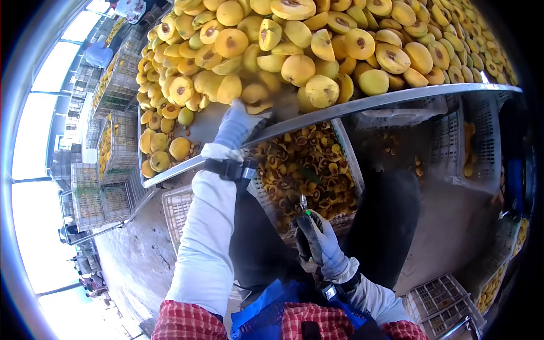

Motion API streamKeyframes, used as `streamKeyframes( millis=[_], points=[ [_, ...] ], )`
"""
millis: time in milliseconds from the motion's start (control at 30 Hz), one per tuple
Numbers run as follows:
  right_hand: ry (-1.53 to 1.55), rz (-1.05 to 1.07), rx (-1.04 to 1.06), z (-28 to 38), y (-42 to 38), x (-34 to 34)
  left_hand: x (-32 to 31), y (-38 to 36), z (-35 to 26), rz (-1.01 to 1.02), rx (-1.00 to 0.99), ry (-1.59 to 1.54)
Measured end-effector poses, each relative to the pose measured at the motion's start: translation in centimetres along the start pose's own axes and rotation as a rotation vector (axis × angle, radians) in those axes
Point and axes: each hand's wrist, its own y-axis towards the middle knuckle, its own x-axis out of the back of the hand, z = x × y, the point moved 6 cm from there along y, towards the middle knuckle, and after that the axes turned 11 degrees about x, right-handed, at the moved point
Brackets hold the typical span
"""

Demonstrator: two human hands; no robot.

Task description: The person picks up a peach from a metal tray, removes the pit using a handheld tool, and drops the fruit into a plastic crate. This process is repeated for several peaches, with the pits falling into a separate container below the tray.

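My left hand (237,122), in a pale glove darkened at the fingertips, reaches over the rim of a metal table to the heap of yellow peach halves (231,42). Its thumb and fingers look spread at the edge of the pile, right by a blurred peach half (258,107). Lower down, my right hand (322,246), gloved in grey and black, is closed round a small tool (304,203) with a metal tip and a bit of green; its handle is mostly hidden. Below the table rim, a crate (352,156) holds many curved fruit scraps and pits.
The metal table rim (391,103) curves across in front of me. Stacked crates (88,195) of fruit stand at left. More crates (487,141) are at right, with another crate (445,303) low on the floor. Distant people are at upper left.
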Motion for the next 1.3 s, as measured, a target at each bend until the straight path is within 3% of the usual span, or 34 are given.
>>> streamKeyframes(
  millis=[67,167,233,267,333,367,433,567,633,667,700,767,833,900,933,1133,1233,1300],
  points=[
    [0.058,-0.034,-0.028,-0.1,0.0,0.2,-1.0,0.6,1.7,-0.018,-0.085,-0.201],
    [0.069,-0.055,0.021,0.5,0.2,0.6,1.2,-2.9,0.6,-0.158,-0.16,-0.231],
    [0.083,-0.095,0.125,1.4,0.3,1.2,3.7,-8.4,-1.8,-0.209,-0.438,-0.511],
    [0.1,-0.135,0.179,2.7,0.1,1.0,4.5,-11.4,-2.8,-0.26,-0.605,-0.416],
    [0.064,-0.106,0.286,4.2,0.5,0.7,3.0,-15.5,-2.3,0.081,-0.602,-0.361],
    [0.046,-0.089,0.334,5.3,0.6,-0.1,2.8,-17.9,-2.9,0.176,-0.74,-0.307],
    [0.14,-0.093,0.253,6.2,0.2,-1.4,1.6,-21.4,-3.3,0.359,-0.719,-0.213],
    [0.219,-0.039,0.229,4.8,-0.4,-1.9,-2.1,-23.8,-0.4,0.566,-0.145,-1.514],
    [0.22,-0.024,0.311,2.9,-0.3,-2.6,-4.0,-24.9,0.7,0.483,-0.074,-1.528],
    [0.113,0.02,0.35,3.0,-0.5,-2.9,-4.3,-25.2,1.5,0.262,-0.013,-1.445],
    [-0.129,0.042,0.456,3.6,-1.0,-3.0,-5.0,-25.4,2.4,0.287,0.121,-1.591],
    [-0.619,0.084,0.661,5.1,-2.3,-3.3,-4.6,-25.1,2.9,0.319,0.179,-1.743],
    [-0.813,0.138,0.754,5.8,-3.4,-3.9,-4.0,-25.4,3.1,0.213,0.146,-1.645],
    [-1.016,0.183,0.745,5.3,-3.9,-4.0,-4.3,-26.1,3.7,0.172,0.135,-1.559],
    [-1.034,0.174,0.653,4.8,-4.0,-3.9,-3.7,-26.4,3.4,0.045,0.104,-1.399],
    [-0.861,0.127,0.79,3.4,-5.5,-4.2,-3.3,-27.8,3.0,-0.084,0.072,-1.402],
    [-0.941,0.162,1.087,3.1,-6.8,-4.2,-3.3,-28.2,2.6,-0.043,-0.016,-1.428],
    [-0.719,0.162,0.973,-1.7,-4.7,-1.3,-4.1,-27.9,2.7,0.077,-0.031,-1.447]
  ],
)
